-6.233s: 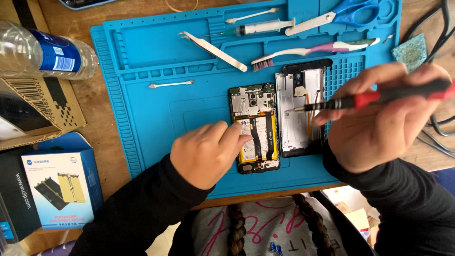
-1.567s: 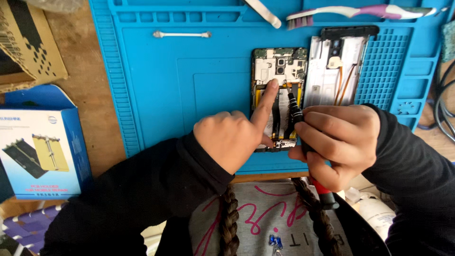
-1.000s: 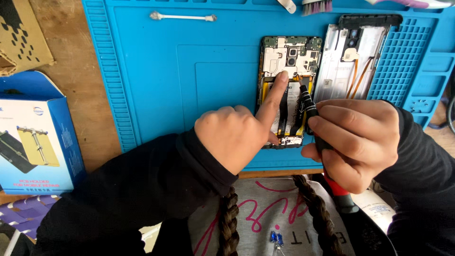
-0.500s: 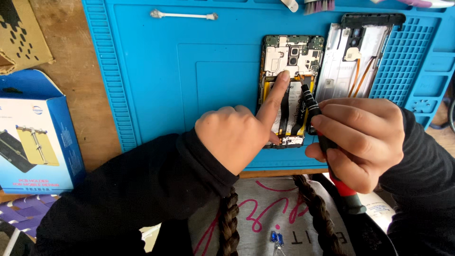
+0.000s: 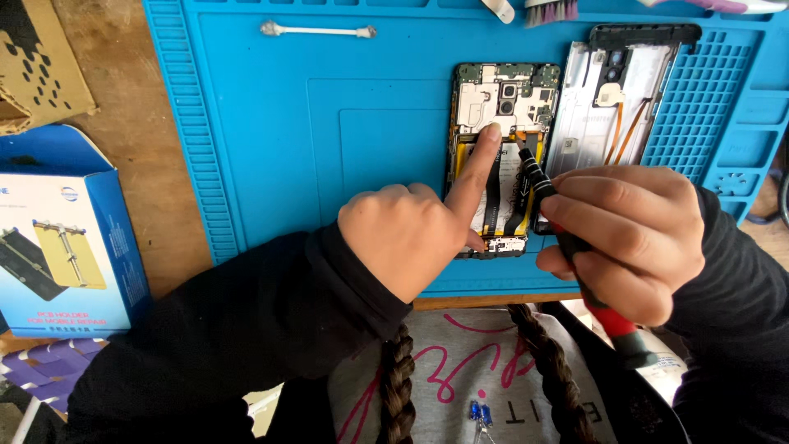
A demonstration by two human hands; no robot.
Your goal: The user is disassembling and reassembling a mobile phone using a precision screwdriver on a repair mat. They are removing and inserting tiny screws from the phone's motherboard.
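While the left hand [image 5: 411, 238] keeps a fingertip on the phone [image 5: 501, 156], right-hand fingers [image 5: 608, 234], gripping the screwdriver [image 5: 575, 247], have barely shifted: work continues mid-mat [image 5: 271, 148].

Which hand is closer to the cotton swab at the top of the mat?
Left. The left hand lies below the cotton swab, its forefinger on the opened phone. The right hand, holding the screwdriver, is farther off to the right.

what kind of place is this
Likely a phone repair bench: an opened phone lies on a blue repair mat, and the right hand holds a screwdriver to it.
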